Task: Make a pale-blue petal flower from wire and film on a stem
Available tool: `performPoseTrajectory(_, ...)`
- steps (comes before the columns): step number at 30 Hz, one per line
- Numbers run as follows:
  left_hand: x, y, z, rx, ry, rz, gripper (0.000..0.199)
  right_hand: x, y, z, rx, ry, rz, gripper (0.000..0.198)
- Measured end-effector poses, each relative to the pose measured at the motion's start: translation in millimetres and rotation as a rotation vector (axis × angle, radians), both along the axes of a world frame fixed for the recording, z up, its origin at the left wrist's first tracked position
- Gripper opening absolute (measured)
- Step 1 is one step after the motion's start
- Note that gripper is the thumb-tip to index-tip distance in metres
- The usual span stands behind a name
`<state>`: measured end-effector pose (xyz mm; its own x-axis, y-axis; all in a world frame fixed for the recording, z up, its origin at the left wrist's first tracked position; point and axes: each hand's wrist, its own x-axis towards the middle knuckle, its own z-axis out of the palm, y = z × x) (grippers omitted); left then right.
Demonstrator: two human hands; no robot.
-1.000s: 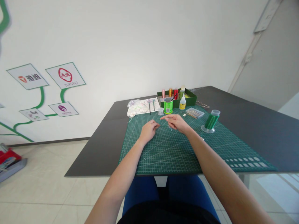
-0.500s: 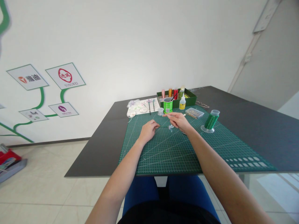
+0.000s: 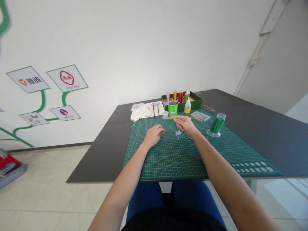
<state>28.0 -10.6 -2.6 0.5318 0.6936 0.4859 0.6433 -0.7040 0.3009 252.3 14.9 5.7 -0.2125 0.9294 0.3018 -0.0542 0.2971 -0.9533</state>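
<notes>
Green mat (image 3: 173,160), flower (image 3: 178,132) more visible now

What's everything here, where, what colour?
Table: one, black, centre
Mat: one, green, on table
Large spool: one, green, mat's right
Case: one, clear, left of large spool
Box: one, green, on table
Small spools: at least three, pink, orange, red, in box
Tub: one, lime, before box
Stick: one, black, in tub
Bottle: one, white-yellow, before box
Jar: one, whitish, left of tub
Sheet: one, white, left of jar
Rods: two, dark, on sheet
Flower piece: one, pale, over mat
Stem: one, green, left of flower piece
Signs: four whole, white, on wall
Red object: one, red-grey, on floor
Left hand: one, bare, pinching stem
Right hand: one, bare, beside flower piece
</notes>
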Motion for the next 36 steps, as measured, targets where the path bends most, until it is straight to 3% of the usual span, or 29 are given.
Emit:
performPoseTrajectory(19,2.3,0.0,4.7,-0.059,-0.067,-0.132,0.019,11.3,6.0,-4.9,-0.070,-0.049,0.051,0.052)
performPoseTrajectory(36,4.4,-7.0,15.8,-0.150,-0.293,-0.170,0.011,18.1,11.5,-14.9,-0.179,-0.113,0.122,0.058)
